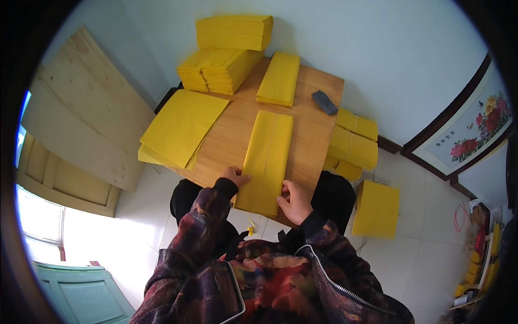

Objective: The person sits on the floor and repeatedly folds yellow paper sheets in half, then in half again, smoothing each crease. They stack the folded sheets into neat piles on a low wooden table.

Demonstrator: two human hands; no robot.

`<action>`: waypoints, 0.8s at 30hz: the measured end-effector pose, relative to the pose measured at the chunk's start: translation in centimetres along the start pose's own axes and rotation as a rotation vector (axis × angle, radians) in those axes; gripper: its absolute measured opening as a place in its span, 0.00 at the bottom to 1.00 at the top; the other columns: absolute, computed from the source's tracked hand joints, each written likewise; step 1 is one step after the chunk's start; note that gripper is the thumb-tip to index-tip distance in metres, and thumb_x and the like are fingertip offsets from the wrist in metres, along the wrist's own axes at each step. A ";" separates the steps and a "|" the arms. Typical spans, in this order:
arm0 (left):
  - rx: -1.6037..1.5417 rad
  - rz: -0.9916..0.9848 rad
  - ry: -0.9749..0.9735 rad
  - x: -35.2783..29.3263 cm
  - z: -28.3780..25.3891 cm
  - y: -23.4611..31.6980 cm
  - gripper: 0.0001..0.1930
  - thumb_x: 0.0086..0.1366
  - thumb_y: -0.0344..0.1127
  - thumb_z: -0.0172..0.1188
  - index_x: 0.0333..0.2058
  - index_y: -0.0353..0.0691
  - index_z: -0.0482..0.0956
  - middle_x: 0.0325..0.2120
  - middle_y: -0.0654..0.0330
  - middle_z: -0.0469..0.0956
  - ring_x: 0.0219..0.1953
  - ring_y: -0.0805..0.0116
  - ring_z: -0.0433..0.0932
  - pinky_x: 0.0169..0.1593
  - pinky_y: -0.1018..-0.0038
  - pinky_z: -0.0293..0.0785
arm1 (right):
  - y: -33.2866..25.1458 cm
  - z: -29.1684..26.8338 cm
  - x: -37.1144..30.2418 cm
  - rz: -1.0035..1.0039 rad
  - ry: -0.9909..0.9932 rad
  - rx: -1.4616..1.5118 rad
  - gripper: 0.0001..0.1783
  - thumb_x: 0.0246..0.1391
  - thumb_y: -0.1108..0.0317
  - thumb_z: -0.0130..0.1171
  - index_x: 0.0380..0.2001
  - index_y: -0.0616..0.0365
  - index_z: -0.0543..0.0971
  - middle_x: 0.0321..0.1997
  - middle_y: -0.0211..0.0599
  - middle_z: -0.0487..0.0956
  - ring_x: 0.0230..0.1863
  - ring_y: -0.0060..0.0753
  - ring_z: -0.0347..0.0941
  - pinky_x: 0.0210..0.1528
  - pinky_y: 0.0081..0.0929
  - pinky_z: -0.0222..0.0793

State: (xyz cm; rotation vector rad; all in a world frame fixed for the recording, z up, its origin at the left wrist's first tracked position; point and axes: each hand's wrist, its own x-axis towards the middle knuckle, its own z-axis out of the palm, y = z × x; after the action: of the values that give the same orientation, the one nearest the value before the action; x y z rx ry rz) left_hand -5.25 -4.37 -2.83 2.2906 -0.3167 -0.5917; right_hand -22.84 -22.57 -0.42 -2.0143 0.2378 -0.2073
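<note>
A long yellow paper (265,156), folded lengthwise, lies in front of me and reaches over the table's near edge. My left hand (234,176) grips its left side near the close end, thumb on top and fingers partly hidden. At the opposite side, a little nearer to me, my right hand (295,202) pinches the paper's edge. Beyond it rests a narrow stack of folded yellow paper (279,79). Wide yellow sheets (183,127) lie flat at the table's left edge.
Thick yellow paper bundles (221,70) are piled at the table's (313,137) far left. A dark grey cloth-like object (324,102) lies far right. More yellow bundles (353,140) stand right of the table, beside a yellow-topped box (376,209). Wooden boards (86,102) lean at left.
</note>
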 end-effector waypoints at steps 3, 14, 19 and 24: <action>-0.070 0.017 0.021 -0.2 -0.2 -0.1 0.18 0.48 0.44 0.65 0.28 0.32 0.80 0.20 0.55 0.79 0.24 0.67 0.78 0.29 0.70 0.73 | 1.0 -0.2 0.3 0.027 -0.021 0.023 0.24 0.49 0.73 0.58 0.50 0.68 0.67 0.40 0.44 0.73 0.30 0.31 0.74 0.33 0.26 0.72; -0.304 -0.036 -0.144 -0.8 -0.9 -0.4 0.17 0.53 0.36 0.59 0.41 0.32 0.76 0.29 0.56 0.80 0.32 0.68 0.78 0.37 0.72 0.74 | 3.6 -0.3 5.5 0.127 0.017 0.291 0.30 0.54 0.62 0.59 0.52 0.75 0.64 0.35 0.42 0.76 0.30 0.27 0.72 0.30 0.25 0.69; -0.612 -0.054 -0.207 -1.3 -0.6 -1.8 0.17 0.54 0.33 0.58 0.43 0.32 0.75 0.30 0.59 0.79 0.31 0.70 0.77 0.38 0.74 0.74 | 2.7 -0.7 7.4 0.307 -0.030 0.572 0.35 0.56 0.60 0.59 0.55 0.77 0.59 0.35 0.43 0.78 0.31 0.26 0.74 0.30 0.22 0.71; -0.524 0.027 -0.147 -2.4 -1.1 -1.1 0.16 0.55 0.29 0.58 0.43 0.32 0.73 0.31 0.60 0.78 0.32 0.72 0.77 0.38 0.75 0.74 | 2.0 0.4 10.4 0.313 0.018 0.469 0.21 0.52 0.68 0.59 0.44 0.71 0.69 0.35 0.43 0.79 0.33 0.27 0.76 0.33 0.24 0.72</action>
State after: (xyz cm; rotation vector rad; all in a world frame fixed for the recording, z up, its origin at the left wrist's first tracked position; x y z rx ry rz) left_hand -6.70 -2.01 -2.14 1.7431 -0.2279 -0.7331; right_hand -12.86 -25.74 -1.96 -1.4887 0.4661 -0.0731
